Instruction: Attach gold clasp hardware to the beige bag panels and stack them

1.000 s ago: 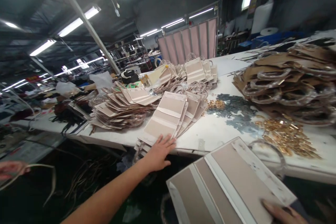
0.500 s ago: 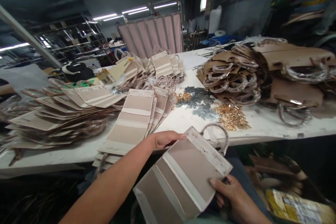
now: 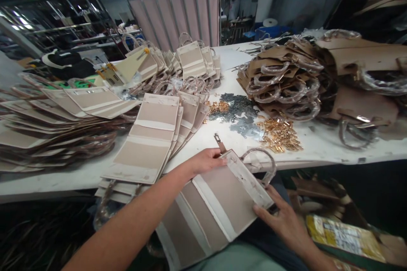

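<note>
Here, from left to right:

1. Far out to the left of the left grip (image 3: 205,161), a tall heap of beige panels (image 3: 57,123) lies on the tabletop (image 3: 321,150).
2. Just left of that grip, a fanned stack of the same panels (image 3: 149,139) hangs a little over the tabletop's near edge.
3. The left grip lies on the upper left corner of the bag panel (image 3: 219,203), fingers close together on top. The thumb is hidden, so I cannot tell whether it clasps.
4. The bag panel sits slanted between the two grips, below the tabletop's edge and over the lap. A small strap tab (image 3: 218,141) sticks up just beyond the left grip, and a wrapped round handle (image 3: 264,161) stands at the panel's top edge.
5. The right grip (image 3: 284,220) pinches the panel's right corner, thumb on top and fingers spread along the edge.
6. Beyond it lie grey metal bits (image 3: 237,114), gold fittings (image 3: 280,135) and a brown pile of handled pieces (image 3: 286,80).
</note>
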### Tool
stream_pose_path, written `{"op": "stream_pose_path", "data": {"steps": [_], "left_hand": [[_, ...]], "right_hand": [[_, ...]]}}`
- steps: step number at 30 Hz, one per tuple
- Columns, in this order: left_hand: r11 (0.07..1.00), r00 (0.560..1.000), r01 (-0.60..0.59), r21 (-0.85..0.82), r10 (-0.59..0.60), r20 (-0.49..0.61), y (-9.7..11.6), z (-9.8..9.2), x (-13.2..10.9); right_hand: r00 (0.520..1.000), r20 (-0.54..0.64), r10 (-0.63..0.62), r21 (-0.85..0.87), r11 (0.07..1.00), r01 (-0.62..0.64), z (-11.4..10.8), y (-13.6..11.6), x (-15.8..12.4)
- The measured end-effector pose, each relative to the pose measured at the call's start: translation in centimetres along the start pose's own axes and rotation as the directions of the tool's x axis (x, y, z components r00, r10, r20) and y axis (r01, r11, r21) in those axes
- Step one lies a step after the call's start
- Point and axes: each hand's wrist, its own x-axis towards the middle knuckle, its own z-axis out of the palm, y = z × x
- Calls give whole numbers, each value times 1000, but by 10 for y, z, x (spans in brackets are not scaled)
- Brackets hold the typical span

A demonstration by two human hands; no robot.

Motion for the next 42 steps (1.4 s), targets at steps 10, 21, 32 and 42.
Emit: {"op": "stream_pose_path", "data": {"steps": [10, 21, 32, 42], "left_hand": [[798, 935, 69, 598, 157, -317, 3, 10, 19], [684, 947, 179, 707, 74, -312, 20, -1, 35], [471, 656, 119, 874, 624, -425, -31, 54, -16], [421, 751, 101, 901, 562, -347, -55, 67, -23]], "right_hand": [[978, 170, 117, -46, 993, -111, 12, 9, 12], [907, 76, -414, -594, 712, 374, -28, -38, 78], [921, 288, -263, -802, 459, 382, 7, -52, 121], [919, 314, -237, -777, 491, 392, 15, -63, 130]]}}
